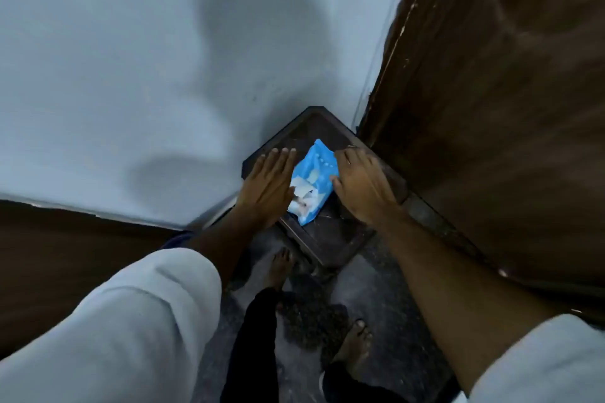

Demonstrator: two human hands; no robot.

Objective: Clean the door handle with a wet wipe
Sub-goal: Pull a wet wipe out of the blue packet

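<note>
A blue pack of wet wipes (pixel 315 173) lies on a small dark wooden stool (pixel 330 235) in the corner by the wall. A white flap or wipe shows at its near end. My left hand (pixel 268 186) lies flat with fingers straight, touching the pack's left side. My right hand (pixel 360 183) rests with fingers spread against the pack's right side. Neither hand lifts the pack. The brown door (pixel 497 91) stands to the right; no handle on it is visible.
A pale blue wall (pixel 147 75) fills the left and back. Another brown panel (pixel 65 255) is at the lower left. My bare feet (pixel 281 267) stand on a speckled grey floor below the stool.
</note>
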